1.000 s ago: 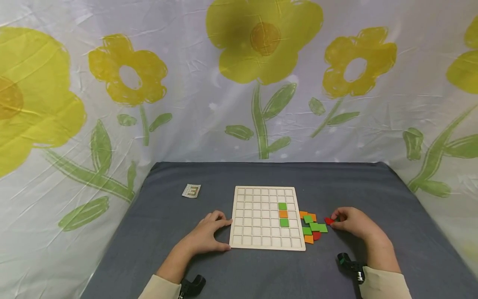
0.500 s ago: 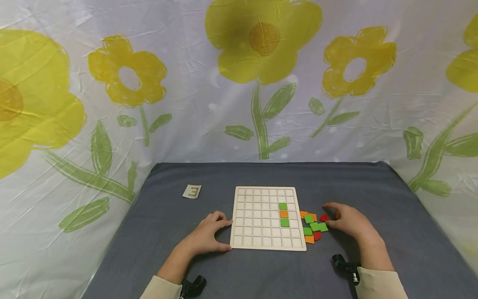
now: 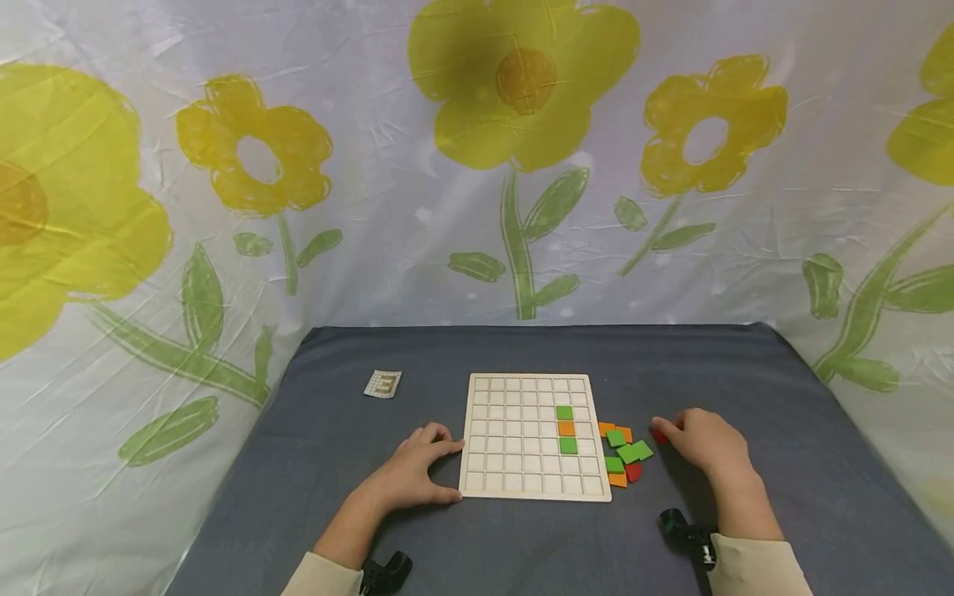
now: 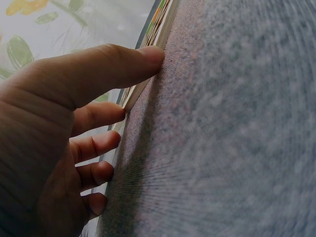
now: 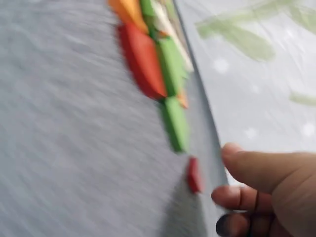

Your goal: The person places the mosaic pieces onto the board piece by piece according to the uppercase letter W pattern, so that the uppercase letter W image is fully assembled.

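Note:
My left hand (image 3: 414, 470) touches the left side of a light wooden grid board (image 3: 538, 493), its thumb at the near corner and index fingertip higher up the edge. On the board, two green square tiles (image 3: 569, 445) and an orange square tile (image 3: 566, 428) form a short column. My right hand (image 3: 708, 439) is over a small red piece (image 3: 661, 435) right of the board. In the right wrist view the thumb and index finger stand apart, with that red piece (image 5: 195, 175) on the cloth beside them. Something dark, hard to identify, shows at another fingertip (image 5: 239, 223).
Against the board's right edge lies a loose pile of green tiles (image 3: 635, 451), orange tiles (image 3: 618, 480) and a rounded red piece (image 3: 633, 472). A small card (image 3: 383, 383) with a grid pattern lies at the back left on the dark cloth (image 3: 522, 546).
My right hand went left to the pile, then back slightly right, and the red piece shifted right with it. The rightmost green tile turned. My left hand stayed at the board.

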{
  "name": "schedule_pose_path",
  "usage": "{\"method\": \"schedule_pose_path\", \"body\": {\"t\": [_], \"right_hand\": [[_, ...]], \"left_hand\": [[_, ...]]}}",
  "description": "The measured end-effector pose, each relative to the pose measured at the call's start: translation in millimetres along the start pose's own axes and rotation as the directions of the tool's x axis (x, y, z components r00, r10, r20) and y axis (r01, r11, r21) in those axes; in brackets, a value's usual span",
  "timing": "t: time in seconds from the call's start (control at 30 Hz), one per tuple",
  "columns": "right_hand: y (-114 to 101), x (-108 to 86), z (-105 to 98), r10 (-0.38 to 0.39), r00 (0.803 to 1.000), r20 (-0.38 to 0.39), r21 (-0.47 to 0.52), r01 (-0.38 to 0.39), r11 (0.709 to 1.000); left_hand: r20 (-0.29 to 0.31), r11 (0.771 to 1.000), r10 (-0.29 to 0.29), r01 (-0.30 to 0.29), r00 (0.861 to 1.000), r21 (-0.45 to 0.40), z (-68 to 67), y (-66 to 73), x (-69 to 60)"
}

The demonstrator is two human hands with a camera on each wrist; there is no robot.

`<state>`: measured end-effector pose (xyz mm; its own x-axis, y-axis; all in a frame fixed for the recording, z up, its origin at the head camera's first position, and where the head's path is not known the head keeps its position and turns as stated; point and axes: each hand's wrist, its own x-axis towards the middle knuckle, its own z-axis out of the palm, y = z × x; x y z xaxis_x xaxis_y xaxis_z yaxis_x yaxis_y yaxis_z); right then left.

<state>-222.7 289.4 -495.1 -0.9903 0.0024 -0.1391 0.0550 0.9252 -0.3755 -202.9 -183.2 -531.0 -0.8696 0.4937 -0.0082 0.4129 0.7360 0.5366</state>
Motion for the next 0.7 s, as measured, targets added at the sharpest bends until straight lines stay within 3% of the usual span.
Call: {"method": "schedule_pose_path", "body": {"t": [0.13,0.23,0.43,0.7], "right_hand": [[10,0.5,-7,-0.025,0.999,0.031,0.133,0.02,0.991],[13,1.7,-7,-0.061,0.997,0.057,0.173,0.05,0.984],[15,4.7,0,-0.104,0.993,0.058,0.183,0.092,0.979],[15,8.4,5,-0.093,0.995,0.045,0.176,0.084,0.981]], "left_hand": [[-0.001,1.0,0.003,-0.003,1.0,0.002,0.6,0.3,0.0],[-0.008,1.0,0.0,0.0,1.0,0.004,0.4,0.2,-0.1],[-0.009,1.0,0.001,-0.001,1.0,-0.003,0.6,-0.3,-0.4],[-0.005,1.0,-0.011,0.011,1.0,-0.006,1.2,-0.1,0.5]]}}
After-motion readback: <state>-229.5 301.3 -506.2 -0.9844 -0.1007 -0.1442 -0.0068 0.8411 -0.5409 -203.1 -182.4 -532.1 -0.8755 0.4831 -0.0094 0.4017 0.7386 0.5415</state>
